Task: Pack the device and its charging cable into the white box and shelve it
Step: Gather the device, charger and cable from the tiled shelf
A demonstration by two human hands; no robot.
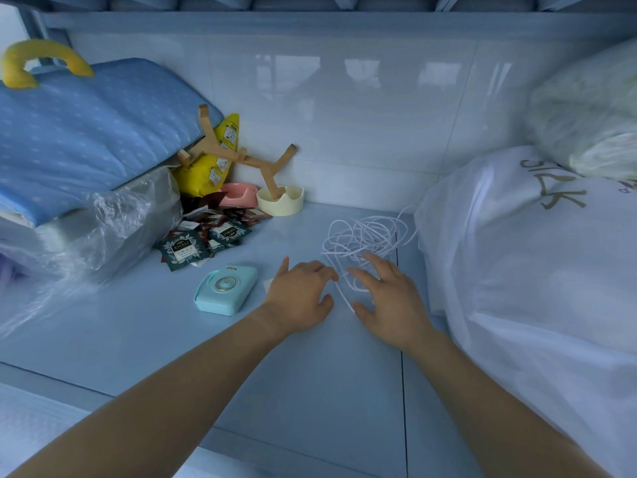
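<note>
A small mint-green device point(226, 290) lies flat on the pale shelf surface, just left of my left hand point(299, 294). A tangled white charging cable point(365, 236) sprawls behind and between both hands. My right hand point(386, 298) hovers over the near end of the tangle, fingers spread, with strands running under it. My left hand's fingers curl beside the cable's near loops. Neither hand clearly grips anything. A small white corner shows behind my left hand. I see no white box in view.
Dark tea sachets point(193, 243) lie scattered behind the device. A wooden stand point(241, 157) leans in a cream cup point(281, 201), beside a pink dish point(238, 193). A blue padded case point(76, 132) sits left on plastic-wrapped items. Large white bags point(534, 257) crowd the right.
</note>
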